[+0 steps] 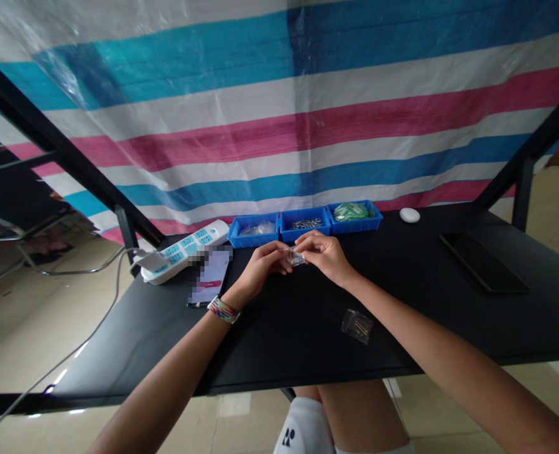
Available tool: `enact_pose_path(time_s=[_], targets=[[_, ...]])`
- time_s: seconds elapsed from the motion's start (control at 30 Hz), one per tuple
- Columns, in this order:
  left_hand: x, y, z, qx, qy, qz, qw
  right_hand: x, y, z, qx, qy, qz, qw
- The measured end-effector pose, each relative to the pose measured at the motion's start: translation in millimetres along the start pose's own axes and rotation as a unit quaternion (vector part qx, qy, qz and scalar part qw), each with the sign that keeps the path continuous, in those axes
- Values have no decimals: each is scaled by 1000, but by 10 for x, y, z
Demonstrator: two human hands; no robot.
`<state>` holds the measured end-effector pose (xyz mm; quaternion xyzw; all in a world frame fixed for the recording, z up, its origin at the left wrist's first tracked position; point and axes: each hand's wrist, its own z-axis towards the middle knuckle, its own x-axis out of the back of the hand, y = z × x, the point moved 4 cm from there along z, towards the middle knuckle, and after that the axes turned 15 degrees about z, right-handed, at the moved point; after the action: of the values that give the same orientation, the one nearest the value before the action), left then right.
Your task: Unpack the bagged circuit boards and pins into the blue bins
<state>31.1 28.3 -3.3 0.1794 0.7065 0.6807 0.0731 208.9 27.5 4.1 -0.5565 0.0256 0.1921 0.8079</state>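
Between my two hands, over the middle of the black table, is a small clear plastic bag (297,257). My left hand (266,265) pinches its left side, and a woven bracelet circles that wrist. The fingers of my right hand (325,255) are closed on the bag's right side. What the bag holds is too small to make out. Just beyond my hands stand three blue bins: the left bin (232,239) has clear bags, the middle bin (286,236) metal screws or pins, the right bin (372,222) green pieces. Nearer me lies another clear bag (357,325) with thin brass-coloured pieces.
A white power strip (187,249) with a plugged-in cable is at the left, beside a phone (212,277) with a blurred screen. To the right are a white oval object (409,215) and a dark flat tablet-like slab (483,261). A striped sheet (279,139) hangs behind.
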Motion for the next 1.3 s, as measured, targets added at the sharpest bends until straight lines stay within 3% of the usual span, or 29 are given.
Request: enact_pose_path(time_s=[0.23, 0.4, 0.57, 0.73, 0.87, 0.97, 1.07, 1.17, 1.3], targets=[[80, 41, 1, -46, 54, 28, 997, 9, 46, 5, -21, -7, 23, 999], [306, 64, 52, -96, 170, -10, 981, 43, 45, 5, -50, 25, 56, 997], [581, 32, 70, -82, 284, -60, 953, 40, 41, 4, -63, 28, 63, 996], [694, -7, 72, -13, 300, -47, 953, 23, 71, -13, -89, 14, 60, 994], [696, -17, 67, -13, 300, -20, 954, 31, 82, -5, -81, 22, 67, 994], [542, 34, 52, -76, 236, 70, 966, 52, 82, 10, -74, 43, 75, 994], [200, 129, -50, -156, 127, 215, 956, 99, 78, 30, -66, 82, 79, 991], [-260, 235, -235, -231, -7, 341, 911, 173, 87, 51, -63, 140, 81, 985], [-824, 323, -510, -356, -200, 385, 827, 242, 122, 75, -73, 180, 83, 977]])
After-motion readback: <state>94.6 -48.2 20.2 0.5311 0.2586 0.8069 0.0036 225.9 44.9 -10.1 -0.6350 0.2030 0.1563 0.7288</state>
